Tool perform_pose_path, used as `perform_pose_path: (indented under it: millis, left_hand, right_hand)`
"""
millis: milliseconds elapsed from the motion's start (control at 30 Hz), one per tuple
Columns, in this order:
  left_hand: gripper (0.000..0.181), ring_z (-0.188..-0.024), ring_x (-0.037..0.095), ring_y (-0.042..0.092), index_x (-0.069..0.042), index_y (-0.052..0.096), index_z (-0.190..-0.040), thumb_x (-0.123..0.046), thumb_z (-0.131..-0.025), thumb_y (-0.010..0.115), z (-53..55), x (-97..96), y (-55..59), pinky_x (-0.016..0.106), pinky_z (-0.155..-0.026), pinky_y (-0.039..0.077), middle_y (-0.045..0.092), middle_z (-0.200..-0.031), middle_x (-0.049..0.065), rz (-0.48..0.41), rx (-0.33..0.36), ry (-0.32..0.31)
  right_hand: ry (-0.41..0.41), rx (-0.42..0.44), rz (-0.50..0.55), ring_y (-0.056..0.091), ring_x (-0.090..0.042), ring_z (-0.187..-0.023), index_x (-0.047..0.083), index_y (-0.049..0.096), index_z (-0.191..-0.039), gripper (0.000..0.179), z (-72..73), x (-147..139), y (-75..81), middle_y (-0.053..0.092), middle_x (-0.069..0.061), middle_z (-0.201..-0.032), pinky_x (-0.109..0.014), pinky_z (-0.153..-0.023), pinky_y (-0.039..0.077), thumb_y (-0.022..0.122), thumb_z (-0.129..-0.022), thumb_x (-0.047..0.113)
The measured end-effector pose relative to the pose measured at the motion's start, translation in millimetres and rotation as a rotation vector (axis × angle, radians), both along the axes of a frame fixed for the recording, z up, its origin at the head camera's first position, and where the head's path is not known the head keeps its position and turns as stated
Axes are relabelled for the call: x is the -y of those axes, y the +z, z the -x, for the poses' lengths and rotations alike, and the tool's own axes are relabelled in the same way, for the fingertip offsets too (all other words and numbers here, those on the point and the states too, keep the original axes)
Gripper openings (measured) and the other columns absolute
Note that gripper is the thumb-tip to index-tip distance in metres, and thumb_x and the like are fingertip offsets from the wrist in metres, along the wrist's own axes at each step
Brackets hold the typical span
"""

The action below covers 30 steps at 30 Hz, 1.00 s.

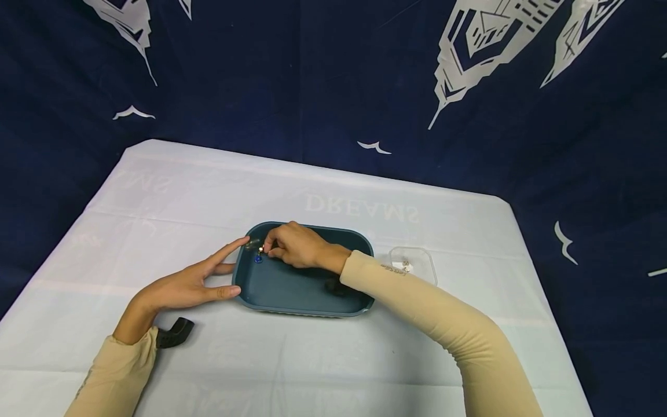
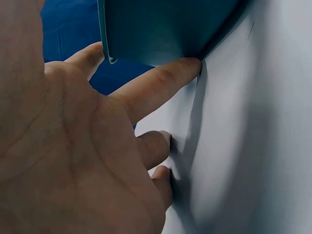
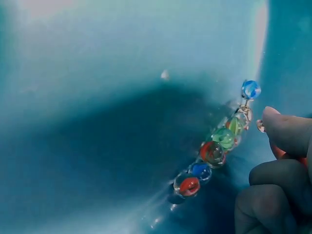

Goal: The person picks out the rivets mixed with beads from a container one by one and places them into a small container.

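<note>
A blue-green tray (image 1: 302, 289) lies on the white-covered table. My left hand (image 1: 190, 284) rests against its left end, thumb and fingers spread; in the left wrist view a finger touches the tray's outer wall. My right hand (image 1: 297, 244) reaches inside the tray, with thumb and index finger pinching a small shiny bead-like piece (image 3: 261, 126). Beside those fingertips, several glass marbles (image 3: 213, 152), green, red and blue, lie in a row along the wall within something clear. A blue marble (image 3: 251, 89) sits at the row's end, next to a gold-coloured bit (image 3: 245, 108).
A clear square box (image 1: 424, 263) holding a few small pale pieces stands right of the tray, partly behind my right sleeve. A tiny whitish bit (image 3: 165, 74) lies on the tray floor. A dark blue curtain (image 1: 292, 87) hangs behind the table.
</note>
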<state>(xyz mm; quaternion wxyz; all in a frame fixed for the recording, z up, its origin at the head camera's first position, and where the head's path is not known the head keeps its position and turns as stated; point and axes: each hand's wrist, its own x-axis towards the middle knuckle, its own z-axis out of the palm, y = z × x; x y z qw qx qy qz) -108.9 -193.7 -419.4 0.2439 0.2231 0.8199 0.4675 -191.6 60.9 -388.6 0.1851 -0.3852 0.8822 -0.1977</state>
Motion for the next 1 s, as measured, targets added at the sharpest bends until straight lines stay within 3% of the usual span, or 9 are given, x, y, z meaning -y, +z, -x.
perform_pose_path:
  millis: [133, 433, 533, 667, 800, 1000]
  left_hand:
    - [0.090, -0.140, 0.044, 0.043, -0.042, 0.005, -0.160, -0.033, -0.097, 0.068, -0.1, -0.1, -0.9, 0.076, -0.103, 0.029, 0.044, -0.151, 0.026, 0.004, 0.001, 0.000]
    - [0.089, -0.139, 0.043, 0.044, -0.042, 0.006, -0.160, -0.034, -0.097, 0.068, 0.5, -0.2, -1.8, 0.075, -0.103, 0.029, 0.047, -0.149, 0.025, 0.012, -0.009, 0.001]
    - [0.089, -0.140, 0.043, 0.044, -0.043, 0.006, -0.160, -0.035, -0.096, 0.068, 0.7, -0.5, -2.3, 0.075, -0.103, 0.029, 0.046, -0.150, 0.025, 0.019, -0.009, 0.001]
    - [0.089, -0.140, 0.043, 0.044, -0.043, 0.006, -0.160, -0.034, -0.096, 0.068, 0.9, -0.2, -3.2, 0.076, -0.102, 0.030, 0.044, -0.152, 0.025, 0.016, -0.012, 0.001]
    - [0.089, -0.139, 0.043, 0.044, -0.043, 0.006, -0.160, -0.034, -0.096, 0.068, 1.5, -0.2, -3.2, 0.075, -0.102, 0.030, 0.042, -0.153, 0.024, 0.011, -0.010, -0.002]
    - [0.090, -0.139, 0.043, 0.045, -0.044, 0.006, -0.159, -0.036, -0.095, 0.069, 0.8, -0.7, -1.0, 0.075, -0.102, 0.031, 0.041, -0.154, 0.024, 0.031, -0.021, 0.006]
  right_hand:
    - [-0.001, -0.006, -0.012, 0.054, -0.008, -0.063, 0.014, 0.073, -0.109, 0.015, -1.2, -3, 3.8, 0.064, 0.005, -0.069, -0.032, -0.099, 0.044, 0.063, -0.100, 0.021]
    - [0.000, 0.004, 0.012, 0.052, -0.011, -0.057, 0.012, 0.073, -0.109, 0.014, -2.0, -15, 15.7, 0.051, 0.005, -0.053, -0.035, -0.114, 0.035, 0.065, -0.100, 0.020]
    - [-0.001, 0.020, 0.041, 0.049, -0.009, -0.053, 0.010, 0.073, -0.108, 0.014, -2.2, -20, 19.1, 0.049, 0.006, -0.051, -0.031, -0.097, 0.047, 0.065, -0.099, 0.018]
    - [-0.005, 0.046, 0.093, 0.043, -0.008, -0.047, 0.006, 0.072, -0.107, 0.014, -2.8, -30, 24.1, 0.045, 0.005, -0.050, -0.025, -0.068, 0.047, 0.065, -0.099, 0.014]
    - [-0.019, 0.057, 0.122, 0.038, -0.007, -0.046, 0.005, 0.073, -0.107, 0.014, -4.0, -43, 29.2, 0.042, 0.005, -0.049, -0.023, -0.067, 0.045, 0.065, -0.098, 0.012]
    - [-0.065, 0.064, 0.150, 0.037, -0.007, -0.047, 0.004, 0.073, -0.106, 0.014, -6.2, -67, 34.7, 0.039, 0.006, -0.049, -0.026, -0.076, 0.050, 0.066, -0.098, 0.013]
